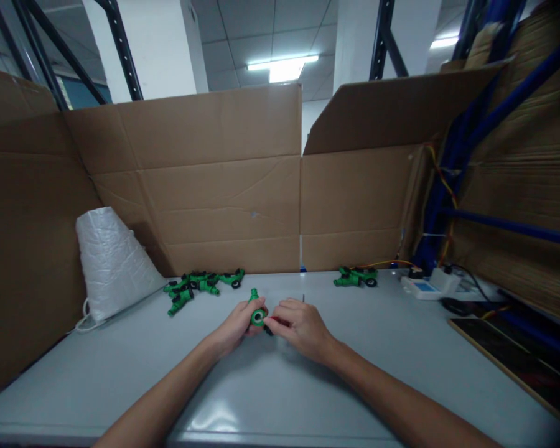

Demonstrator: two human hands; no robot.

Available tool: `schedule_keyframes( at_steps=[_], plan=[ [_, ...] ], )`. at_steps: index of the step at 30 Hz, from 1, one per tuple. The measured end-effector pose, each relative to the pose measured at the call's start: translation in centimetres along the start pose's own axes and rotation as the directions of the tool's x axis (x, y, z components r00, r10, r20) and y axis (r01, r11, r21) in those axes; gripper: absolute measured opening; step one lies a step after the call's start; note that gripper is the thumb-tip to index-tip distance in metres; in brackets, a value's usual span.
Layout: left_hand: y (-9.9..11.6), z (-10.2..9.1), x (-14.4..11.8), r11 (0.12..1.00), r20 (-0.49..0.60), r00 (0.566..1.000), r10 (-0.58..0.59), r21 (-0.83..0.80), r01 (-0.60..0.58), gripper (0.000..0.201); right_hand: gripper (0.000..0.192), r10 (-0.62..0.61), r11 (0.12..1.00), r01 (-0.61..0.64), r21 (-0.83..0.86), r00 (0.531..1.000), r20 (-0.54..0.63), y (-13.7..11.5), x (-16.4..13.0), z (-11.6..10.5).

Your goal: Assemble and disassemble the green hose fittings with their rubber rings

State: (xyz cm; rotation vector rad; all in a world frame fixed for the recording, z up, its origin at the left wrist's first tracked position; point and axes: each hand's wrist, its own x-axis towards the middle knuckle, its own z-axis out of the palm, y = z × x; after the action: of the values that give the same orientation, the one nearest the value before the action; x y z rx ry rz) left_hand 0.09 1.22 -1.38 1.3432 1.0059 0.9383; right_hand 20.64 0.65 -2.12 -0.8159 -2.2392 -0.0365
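Head view, left hand: the left hand (237, 325) is closed round a small green plastic fitting (256, 311) with a round open end, holding it just above the grey tabletop (270, 386).
Head view, right hand: the right hand (302, 325) meets it from the other side, its fingertips pinched at the fitting's near end; a bit of red and a small dark part show there, too small to make out.
Where the fitting lies: between the two hands, at the middle of the tabletop. Its long axis runs away from the person and slightly left, the round opening facing the camera. The left hand grips the body; the right hand touches only the open end.
Left of the hands: a loose heap of similar green fittings with black parts (200, 285) lies near the brown cardboard wall (214, 186), beside a white woven sack (109, 261).
Right of the hands: a smaller group of green fittings (356, 277) lies well apart from the hands; beyond it stands a white power strip (432, 285) with cables.
Hard to tell: the right fingers hide whatever is pinched. A thin pin-like thing just behind the right hand is too small to identify. Both forearms are cut off at the bottom edge.
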Motion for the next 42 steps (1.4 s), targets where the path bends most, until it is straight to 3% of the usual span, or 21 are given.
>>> schedule_keyframes(
  at_steps=[6,10,18,27,32,38,42],
  plan=[
    [-0.2,0.2,0.3,0.991,-0.102,0.992,0.076,0.115,-0.064,0.061,0.030,0.082,0.983,-0.083,-0.163,0.997,-0.010,0.1,0.2,-0.3],
    [-0.2,0.4,0.2,0.979,-0.096,0.991,0.096,0.189,-0.076,0.063,0.028,0.043,0.976,-0.044,-0.215,0.999,-0.009,-0.5,0.1,-0.4],
    [0.0,0.2,0.0,0.996,-0.068,0.997,0.044,0.079,-0.039,0.062,0.037,-0.020,0.987,0.016,-0.163,1.000,-0.019,-0.4,-0.2,-0.3],
    [-0.2,0.1,0.1,0.996,-0.083,0.996,0.020,0.090,-0.013,0.060,0.035,-0.052,0.986,0.053,-0.157,0.999,0.010,0.1,0.0,-0.1],
    [-0.5,-0.2,0.4,0.994,-0.038,0.999,0.010,0.106,-0.006,0.061,0.034,-0.072,0.990,0.077,-0.121,0.997,0.041,0.5,0.1,0.0],
    [-0.9,0.1,0.9,0.962,-0.154,0.980,0.125,0.261,-0.081,0.064,0.031,0.021,0.993,-0.012,-0.114,0.997,0.080,1.2,0.1,0.0],
    [-1.0,0.1,1.1,0.931,-0.163,0.969,0.185,0.346,-0.120,0.066,0.029,0.043,0.999,-0.040,-0.036,0.994,0.104,1.0,0.3,-0.1]
  ],
)
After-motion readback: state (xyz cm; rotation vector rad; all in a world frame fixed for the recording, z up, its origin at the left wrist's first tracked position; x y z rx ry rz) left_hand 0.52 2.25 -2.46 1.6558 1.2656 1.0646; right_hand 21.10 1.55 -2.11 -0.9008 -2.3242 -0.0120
